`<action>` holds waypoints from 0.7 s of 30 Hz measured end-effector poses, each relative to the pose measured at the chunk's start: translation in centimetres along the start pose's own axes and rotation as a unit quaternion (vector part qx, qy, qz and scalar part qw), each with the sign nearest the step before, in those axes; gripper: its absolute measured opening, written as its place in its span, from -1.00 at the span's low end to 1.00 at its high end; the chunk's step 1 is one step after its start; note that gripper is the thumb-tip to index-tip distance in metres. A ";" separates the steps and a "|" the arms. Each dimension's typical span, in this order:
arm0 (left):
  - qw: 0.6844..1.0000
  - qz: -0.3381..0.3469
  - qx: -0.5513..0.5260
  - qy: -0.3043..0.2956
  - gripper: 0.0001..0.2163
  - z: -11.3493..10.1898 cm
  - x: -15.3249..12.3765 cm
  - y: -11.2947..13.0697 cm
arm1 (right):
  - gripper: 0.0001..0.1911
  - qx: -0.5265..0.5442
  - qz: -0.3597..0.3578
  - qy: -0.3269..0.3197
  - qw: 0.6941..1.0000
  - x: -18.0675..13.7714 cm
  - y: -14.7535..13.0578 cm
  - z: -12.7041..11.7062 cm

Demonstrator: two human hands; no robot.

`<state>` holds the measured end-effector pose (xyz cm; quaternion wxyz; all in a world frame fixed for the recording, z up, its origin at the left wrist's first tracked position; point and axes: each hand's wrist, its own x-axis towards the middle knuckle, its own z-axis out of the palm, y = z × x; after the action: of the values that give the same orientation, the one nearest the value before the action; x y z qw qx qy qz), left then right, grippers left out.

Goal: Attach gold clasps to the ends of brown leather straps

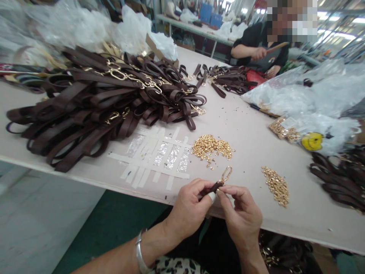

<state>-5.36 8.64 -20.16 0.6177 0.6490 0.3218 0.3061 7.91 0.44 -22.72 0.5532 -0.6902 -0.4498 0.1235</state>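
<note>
Near the table's front edge, my left hand [191, 203] is closed around the end of a dark brown leather strap [211, 189]. A gold snap hook [227, 174] juts up from that end. My right hand [241, 211] pinches at the same strap end with thumb and forefinger; a tiny gold glint shows between the fingertips, too small to name surely. Just beyond the hands lies a heap of small gold metal pieces [211, 146]. Another pile of small gold pieces [276, 186] sits to the right of my right hand.
A large stack of brown straps with gold hooks [114, 91] covers the left of the table [242, 125]. Plastic bags [310, 91], a yellow tape measure [312, 141] and more straps [339, 179] lie at right. Across the table, a person [256, 49] holds a wooden stick.
</note>
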 end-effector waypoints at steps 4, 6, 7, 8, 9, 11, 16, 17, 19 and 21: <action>0.998 0.040 0.042 -0.001 -0.68 0.0 -0.3 0.0 | -0.87 0.039 0.014 0.029 0.999 -0.6 -0.4 0.3; 0.996 0.062 0.061 -0.005 -0.67 0.0 -0.4 0.0 | -0.84 0.075 0.031 0.053 0.995 -0.8 -0.7 0.5; 0.995 0.070 0.070 -0.009 -0.67 0.0 -0.4 0.0 | -0.82 0.094 0.047 0.060 0.993 -0.9 -0.8 0.5; 0.994 0.075 0.078 -0.012 -0.67 0.1 -0.4 0.0 | -0.80 0.112 0.067 0.065 0.989 -0.9 -0.9 0.6; 0.993 0.080 0.084 -0.016 -0.67 0.1 -0.5 0.1 | -0.78 0.130 0.090 0.065 0.985 -0.8 -1.0 0.6; 0.991 0.092 0.093 -0.026 -0.66 0.1 -0.6 0.3 | -0.72 0.175 0.130 0.058 0.974 -0.7 -1.1 0.5; 0.988 0.068 0.131 -0.042 -0.74 0.1 -0.7 0.0 | -0.55 0.304 0.199 0.007 0.932 -0.9 -1.8 0.4; 0.988 0.053 0.137 -0.040 -0.78 0.2 -0.5 -0.4 | -0.51 0.319 0.206 -0.001 0.925 -0.9 -1.8 0.6; 0.990 0.017 0.139 -0.028 -0.79 0.4 -0.1 -1.4 | -0.46 0.337 0.210 0.000 0.918 -0.7 -1.5 0.8; 0.992 -0.012 0.124 0.006 -0.68 0.3 0.0 -2.4 | -0.43 0.348 0.219 0.012 0.912 0.1 -0.7 0.3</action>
<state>-5.19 8.53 -22.57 0.5343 0.7146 0.3687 0.2606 7.45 0.72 -22.20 0.7230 -0.5367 -0.2094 0.3813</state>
